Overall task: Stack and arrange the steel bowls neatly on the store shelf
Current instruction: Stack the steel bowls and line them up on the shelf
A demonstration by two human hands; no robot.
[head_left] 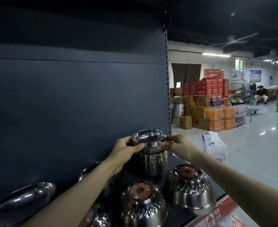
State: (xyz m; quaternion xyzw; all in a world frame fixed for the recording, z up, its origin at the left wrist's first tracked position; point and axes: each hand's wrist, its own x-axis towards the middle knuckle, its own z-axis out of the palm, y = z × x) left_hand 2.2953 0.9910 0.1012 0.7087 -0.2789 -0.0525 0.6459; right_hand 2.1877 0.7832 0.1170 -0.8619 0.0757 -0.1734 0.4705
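Observation:
A stack of upright steel bowls (pixel 151 163) stands at the back right of the dark shelf (pixel 172 182). Its top bowl (pixel 148 136) is held by both hands at the rim: my left hand (pixel 126 149) pinches the left side, my right hand (pixel 175 145) pinches the right side. Two upside-down steel bowls with red stickers sit in front, one in the middle (pixel 143 203) and one to the right (pixel 190 189). A third one (pixel 95 218) shows at the bottom edge. An upright bowl (pixel 89 171) lies partly hidden behind my left forearm.
A large steel bowl (pixel 20 200) lies tilted at the lower left. The shelf's dark back panel (pixel 76 104) rises behind the stack, with a slotted upright (pixel 167 95) at its right end. A plastic-wrapped pack (pixel 213 143) and stacked drink cartons (pixel 207 102) stand on the floor beyond.

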